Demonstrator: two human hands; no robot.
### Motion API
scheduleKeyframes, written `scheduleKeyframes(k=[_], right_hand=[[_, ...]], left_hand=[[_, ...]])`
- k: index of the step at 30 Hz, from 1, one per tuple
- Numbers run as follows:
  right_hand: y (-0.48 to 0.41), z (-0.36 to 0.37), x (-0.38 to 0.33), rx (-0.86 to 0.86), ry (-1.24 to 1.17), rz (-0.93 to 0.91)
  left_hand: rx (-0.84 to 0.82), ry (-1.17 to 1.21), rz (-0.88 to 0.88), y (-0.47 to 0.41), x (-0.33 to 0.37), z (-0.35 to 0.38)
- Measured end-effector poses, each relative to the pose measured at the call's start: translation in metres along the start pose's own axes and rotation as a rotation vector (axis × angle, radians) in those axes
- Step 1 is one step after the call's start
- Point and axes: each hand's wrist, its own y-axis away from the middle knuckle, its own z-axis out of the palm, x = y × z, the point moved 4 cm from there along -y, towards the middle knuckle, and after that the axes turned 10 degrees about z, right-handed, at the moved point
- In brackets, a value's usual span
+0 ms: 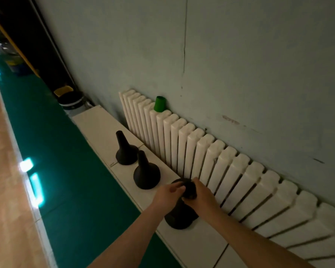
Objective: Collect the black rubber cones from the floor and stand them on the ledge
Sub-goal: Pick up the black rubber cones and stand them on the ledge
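Risk: nearest cone sits close to the front edge of the ledge, base just inside it. A sideways push on release could tip it onto the green floor. Rubber neck likely flexes, so a lean may go unnoticed until let go. Middle cone stands near on the left; a careless left-hand sweep could knock it. Far cone upright beyond. Left hand has its fingers curled round the nearest cone's upper part; right hand wraps it from the right. Both gripping, tip hidden. Radiator just behind
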Motion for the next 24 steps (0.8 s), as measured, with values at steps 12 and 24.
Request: scheduleKeyframes(k=[12,24], right_hand=[[-0.071,0.070,0.056,-0.120,0.206,0.051],[-0.110,0.111,0.077,-0.207,0.250,0.081]], left_hand=[[-0.086,-0.082,-0.195,-0.069,-0.087,0.029],[-0.124,-0.116,-0.290,-0.110,-0.144,0.042]])
